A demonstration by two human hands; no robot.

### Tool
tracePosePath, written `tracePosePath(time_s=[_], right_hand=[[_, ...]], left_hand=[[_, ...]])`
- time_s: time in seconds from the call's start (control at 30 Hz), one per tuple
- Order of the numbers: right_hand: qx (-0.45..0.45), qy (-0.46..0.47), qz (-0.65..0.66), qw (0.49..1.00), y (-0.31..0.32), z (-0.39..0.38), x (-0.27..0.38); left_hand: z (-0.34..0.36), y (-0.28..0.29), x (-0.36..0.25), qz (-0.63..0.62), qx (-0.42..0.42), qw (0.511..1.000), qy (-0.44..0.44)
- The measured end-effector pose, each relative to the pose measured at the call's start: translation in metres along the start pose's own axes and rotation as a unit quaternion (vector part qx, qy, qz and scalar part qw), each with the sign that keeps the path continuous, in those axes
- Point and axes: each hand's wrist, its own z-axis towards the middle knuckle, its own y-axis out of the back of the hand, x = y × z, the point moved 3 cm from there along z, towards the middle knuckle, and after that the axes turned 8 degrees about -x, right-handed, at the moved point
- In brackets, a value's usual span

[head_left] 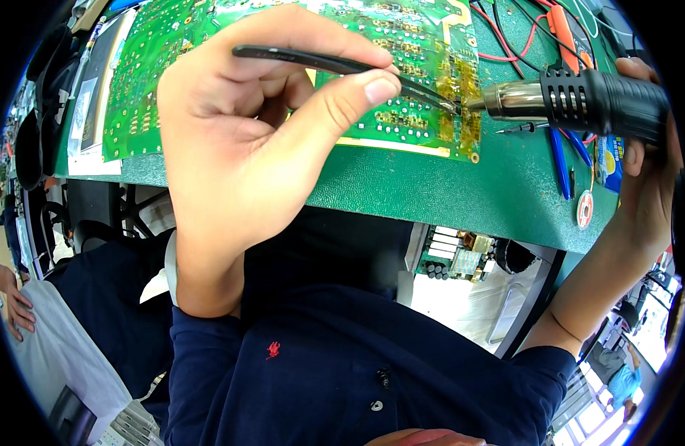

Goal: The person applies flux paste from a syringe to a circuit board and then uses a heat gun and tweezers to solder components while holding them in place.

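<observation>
My left hand (261,134) pinches black tweezers (305,59) between thumb and forefinger. Their tips reach a spot near the right edge of a large green circuit board (387,141), among small parts bordered by amber tape (470,126). From the right, my right hand (647,156) grips a black hot air gun (603,100). Its metal nozzle (506,100) points left at that same taped spot, close to the tweezer tips. Whether the tips hold a part is too small to tell.
On the green mat (402,189) at right lie blue-handled pliers (560,163), a solder wick spool (584,208), an orange-handled tool (560,33) and tangled cables. Another board (454,253) sits below the table edge. At far left, another person's hand (15,301) shows.
</observation>
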Motion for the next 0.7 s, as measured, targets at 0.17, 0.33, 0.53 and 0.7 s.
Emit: tracePosePath(time_s=[0.17,0.33,0.53,0.7], right_hand=[[-0.214,-0.096,0.200,0.951,-0.044,0.025,0.008],[-0.191,0.008,0.078,0.979,-0.033,0.021,-0.010],[-0.189,-0.035,0.069,0.979,-0.043,0.021,0.006],[-0.051,0.007,-0.051,0.997,-0.005,0.000,0.004]], left_hand=[[-0.004,-0.001,0.001,-0.006,-0.019,1.000,-0.023],[-0.012,-0.003,0.016,-0.072,-0.054,0.995,-0.052],[-0.009,-0.005,-0.008,-0.017,-0.037,0.999,-0.013],[-0.009,-0.006,-0.008,-0.021,-0.040,0.999,-0.018]])
